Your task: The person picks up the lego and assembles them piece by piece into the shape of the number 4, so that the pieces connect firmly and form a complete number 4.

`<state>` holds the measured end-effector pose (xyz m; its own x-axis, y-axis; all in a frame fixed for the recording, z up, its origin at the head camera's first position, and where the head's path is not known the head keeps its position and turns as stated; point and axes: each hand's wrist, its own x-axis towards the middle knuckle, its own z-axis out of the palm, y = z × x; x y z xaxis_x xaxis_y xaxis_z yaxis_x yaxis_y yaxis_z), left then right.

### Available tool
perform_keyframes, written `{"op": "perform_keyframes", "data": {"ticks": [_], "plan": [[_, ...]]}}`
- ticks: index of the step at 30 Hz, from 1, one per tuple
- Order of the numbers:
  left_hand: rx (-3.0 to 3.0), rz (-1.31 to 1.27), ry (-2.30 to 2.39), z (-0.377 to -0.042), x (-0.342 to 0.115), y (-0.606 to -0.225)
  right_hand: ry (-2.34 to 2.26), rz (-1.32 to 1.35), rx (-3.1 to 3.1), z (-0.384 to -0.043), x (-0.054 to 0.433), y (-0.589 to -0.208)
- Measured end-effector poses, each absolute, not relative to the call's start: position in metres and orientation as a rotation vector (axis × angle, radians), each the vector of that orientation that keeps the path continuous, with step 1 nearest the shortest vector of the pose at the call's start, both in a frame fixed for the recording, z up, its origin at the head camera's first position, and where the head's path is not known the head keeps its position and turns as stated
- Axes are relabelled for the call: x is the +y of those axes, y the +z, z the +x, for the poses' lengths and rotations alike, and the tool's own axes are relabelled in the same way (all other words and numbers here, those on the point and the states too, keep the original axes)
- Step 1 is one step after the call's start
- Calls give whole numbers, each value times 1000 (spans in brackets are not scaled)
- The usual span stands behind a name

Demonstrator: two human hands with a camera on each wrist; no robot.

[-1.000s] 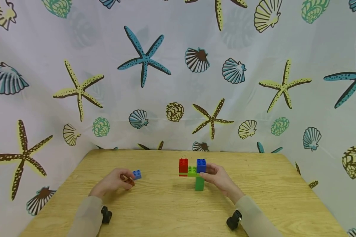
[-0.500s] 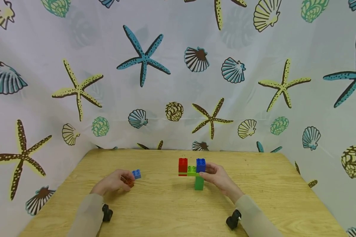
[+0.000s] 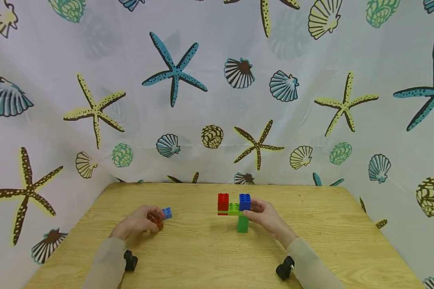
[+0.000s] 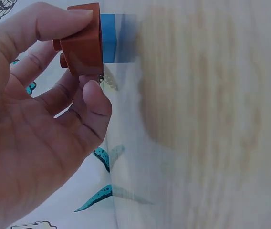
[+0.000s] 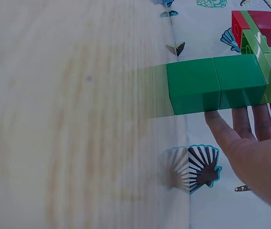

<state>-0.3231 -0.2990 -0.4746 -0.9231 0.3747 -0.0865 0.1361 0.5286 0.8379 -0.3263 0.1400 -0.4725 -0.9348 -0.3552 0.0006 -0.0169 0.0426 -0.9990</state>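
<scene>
My left hand pinches an orange-brown toy brick between thumb and fingers, studs upward, low over the table at the left. Right beside it, a light blue brick sits on the table, partly hidden by my fingers. My right hand grips a brick build from its right side, thumb near a dark blue brick. Two stacked green bricks form its column. Across the top runs a flat lime piece, bearing a lime brick and, at its left end, a red brick.
Both hands work over a wooden table. A white curtain printed with shells and starfish hangs behind and along both sides. Black wrist cameras sit below each sleeve, such as the left camera.
My left fingers have shifted slightly and turned the orange-brown brick a little. The right hand and the brick build stay in place.
</scene>
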Motion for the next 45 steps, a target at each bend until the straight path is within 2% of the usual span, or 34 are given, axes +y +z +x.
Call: {"op": "perform_keyframes", "data": {"ticks": [25,45], "plan": [[2547,542,1433,-328,-266,-460,-1971,-400,2082,-329,142,-473],[2621,513,1611,-334,-224,-456,-1980,-402,2064,-330,143,-477]]}}
